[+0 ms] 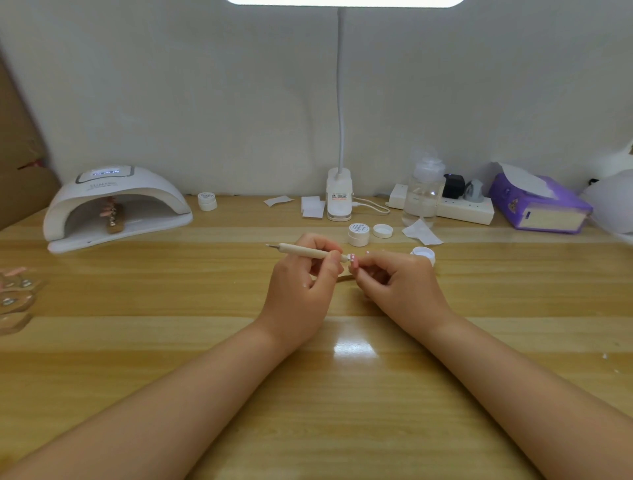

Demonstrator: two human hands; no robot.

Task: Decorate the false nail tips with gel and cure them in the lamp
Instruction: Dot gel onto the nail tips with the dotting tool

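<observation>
Left hand (pixel 301 274) grips the slim beige wooden dotting pen (pixel 308 251), tip meeting the small pink false nail tip (pixel 355 263) pinched by the right hand (pixel 399 277) above the wooden worktop (pixel 342 394), steadied for detail.

A pale wooden table (pixel 342 394) in light and darker strips meets a plain grey-white wall (pixel 205 85) at its far edge; brown panelling (pixel 17 154) stands at the left. A bright light panel (pixel 342 1) glares overhead; its reflection shines on the tabletop.

Two hands met over a wooden table (pixel 342 394), left hand (pixel 301 284) gripping a dotting pen (pixel 308 251), right hand (pixel 400 281) pinching a pink nail tip (pixel 355 263), curing lamp (pixel 116 205) far left.
</observation>
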